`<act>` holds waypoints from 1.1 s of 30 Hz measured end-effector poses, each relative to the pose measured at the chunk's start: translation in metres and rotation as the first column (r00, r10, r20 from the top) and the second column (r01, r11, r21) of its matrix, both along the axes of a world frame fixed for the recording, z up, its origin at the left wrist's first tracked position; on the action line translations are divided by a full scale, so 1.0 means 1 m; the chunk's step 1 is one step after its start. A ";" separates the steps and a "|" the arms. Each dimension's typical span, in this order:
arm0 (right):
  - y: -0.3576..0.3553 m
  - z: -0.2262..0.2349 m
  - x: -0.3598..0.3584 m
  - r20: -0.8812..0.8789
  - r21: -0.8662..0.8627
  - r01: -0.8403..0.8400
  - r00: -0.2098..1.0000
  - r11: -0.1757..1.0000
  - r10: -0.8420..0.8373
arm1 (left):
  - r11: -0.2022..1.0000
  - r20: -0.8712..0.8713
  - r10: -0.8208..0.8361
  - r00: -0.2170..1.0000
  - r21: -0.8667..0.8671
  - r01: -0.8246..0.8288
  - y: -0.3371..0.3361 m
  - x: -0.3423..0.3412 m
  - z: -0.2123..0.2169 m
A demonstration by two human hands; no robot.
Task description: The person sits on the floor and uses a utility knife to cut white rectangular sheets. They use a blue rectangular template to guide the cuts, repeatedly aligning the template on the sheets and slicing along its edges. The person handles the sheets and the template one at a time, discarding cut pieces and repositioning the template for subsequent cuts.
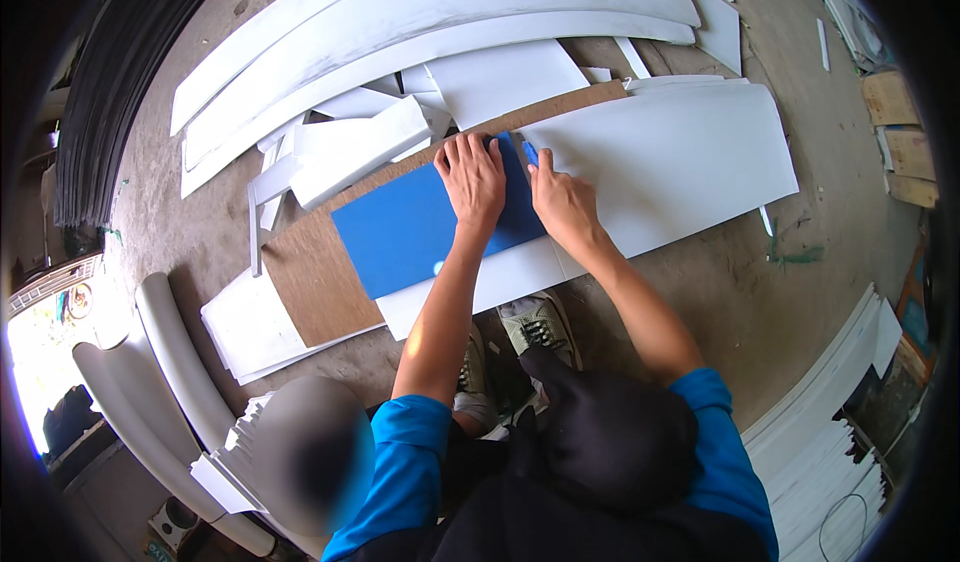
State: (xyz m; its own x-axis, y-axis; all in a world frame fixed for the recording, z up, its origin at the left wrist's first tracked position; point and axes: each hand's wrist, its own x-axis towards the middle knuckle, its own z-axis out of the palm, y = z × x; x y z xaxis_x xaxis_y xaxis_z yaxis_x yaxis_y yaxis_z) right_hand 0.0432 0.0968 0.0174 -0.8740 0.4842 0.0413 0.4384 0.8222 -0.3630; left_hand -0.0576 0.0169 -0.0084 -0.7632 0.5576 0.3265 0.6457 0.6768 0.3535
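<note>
My left hand (470, 180) lies palm down on a blue rectangular sheet (395, 237), its fingers spread toward the sheet's far edge. A small dark thing shows by its fingertips, too hidden to name. My right hand (563, 202) grips a blue-handled utility knife (531, 153) just beyond the blue sheet's right edge. The knife's blade cannot be made out. Under the blue sheet lies a long white sheet (690, 157), which reaches out to the right. Both rest on a brown wooden board (310, 277), whose left end is bare.
Long white panels (430, 12) and offcuts (375, 147) lie beyond the board. Curved pale panels (140, 392) stand at the left, near a dark stack of strips (120, 92). White strips (820, 452) are piled lower right. My shoes (540, 327) are close to the board's near edge.
</note>
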 end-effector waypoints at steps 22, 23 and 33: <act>-0.031 0.010 0.069 0.324 -0.196 -0.013 0.943 0.981 0.077 | 1.000 0.005 0.028 1.000 0.004 -0.028 0.002 0.003 0.002; -0.032 0.013 0.076 0.332 -0.216 -0.019 0.939 0.976 0.092 | 0.999 0.006 0.035 0.999 0.000 -0.035 0.001 0.003 0.002; 0.000 0.032 0.000 0.100 -0.073 -0.034 0.994 0.997 0.041 | 0.998 0.009 0.036 0.999 -0.048 -0.036 0.000 -0.002 -0.002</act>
State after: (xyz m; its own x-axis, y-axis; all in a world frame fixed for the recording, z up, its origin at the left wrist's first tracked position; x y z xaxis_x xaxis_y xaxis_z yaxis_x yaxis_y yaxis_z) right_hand 0.0434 0.0964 0.0490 -0.8897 0.4493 -0.0814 0.4448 0.8127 -0.3764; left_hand -0.0600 0.0168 -0.0106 -0.7861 0.5445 0.2926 0.6173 0.7160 0.3260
